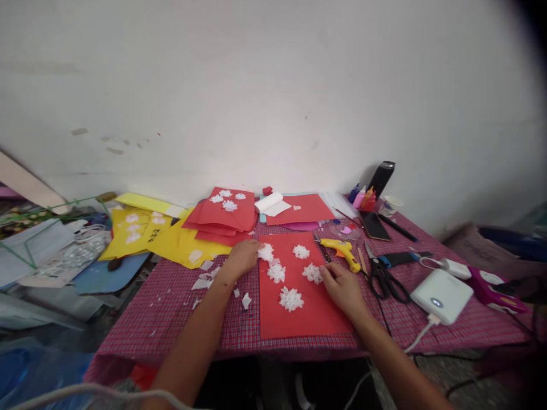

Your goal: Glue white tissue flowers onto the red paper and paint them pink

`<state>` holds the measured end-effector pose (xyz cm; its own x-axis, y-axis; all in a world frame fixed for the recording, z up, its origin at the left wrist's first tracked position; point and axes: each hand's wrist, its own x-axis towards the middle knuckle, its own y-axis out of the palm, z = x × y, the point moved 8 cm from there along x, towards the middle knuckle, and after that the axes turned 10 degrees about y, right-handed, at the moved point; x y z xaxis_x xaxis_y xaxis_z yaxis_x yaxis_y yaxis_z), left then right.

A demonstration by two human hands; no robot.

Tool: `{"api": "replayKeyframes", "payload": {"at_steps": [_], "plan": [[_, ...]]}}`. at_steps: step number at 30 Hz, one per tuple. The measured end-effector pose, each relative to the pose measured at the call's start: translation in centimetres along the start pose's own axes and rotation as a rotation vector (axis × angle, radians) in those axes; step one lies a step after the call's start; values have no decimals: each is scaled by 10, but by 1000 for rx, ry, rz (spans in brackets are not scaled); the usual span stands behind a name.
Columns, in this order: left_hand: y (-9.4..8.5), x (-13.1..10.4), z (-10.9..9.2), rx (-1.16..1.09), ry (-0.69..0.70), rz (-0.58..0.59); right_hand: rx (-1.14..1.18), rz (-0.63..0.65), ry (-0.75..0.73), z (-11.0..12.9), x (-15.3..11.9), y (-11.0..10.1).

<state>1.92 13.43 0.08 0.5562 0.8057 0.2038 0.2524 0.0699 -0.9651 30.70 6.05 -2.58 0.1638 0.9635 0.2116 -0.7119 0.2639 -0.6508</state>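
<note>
At the right of the desk (147,319), a black flask (380,181) is placed near the pale wall (273,91), which is marked with a few small patches. Small bottles (362,197) (dark blue, pink, orange and red, by their look) are grouped just beside it, and a cup (392,203) is seen nearby. A dark phone (374,225) is laid flat, with a black pen (398,228) laid to its right. A cable (419,337) is plugged into a white power bank (443,296). At the far left, a blue board (106,279) is partly covered by a clear packet (83,250).
</note>
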Motion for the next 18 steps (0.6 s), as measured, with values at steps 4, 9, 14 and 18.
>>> {"api": "replayKeyframes", "payload": {"at_steps": [4,9,14,18], "plan": [[2,3,4,20,-26,-4,-19,4,11,-2,0,1],[2,4,7,44,-42,-16,-1,-8,14,0,0,-1],[-2,2,5,38,-21,-38,1,-13,12,2,-1,-2],[-5,1,4,17,18,-47,-7,-14,11,0,-1,-2]]}}
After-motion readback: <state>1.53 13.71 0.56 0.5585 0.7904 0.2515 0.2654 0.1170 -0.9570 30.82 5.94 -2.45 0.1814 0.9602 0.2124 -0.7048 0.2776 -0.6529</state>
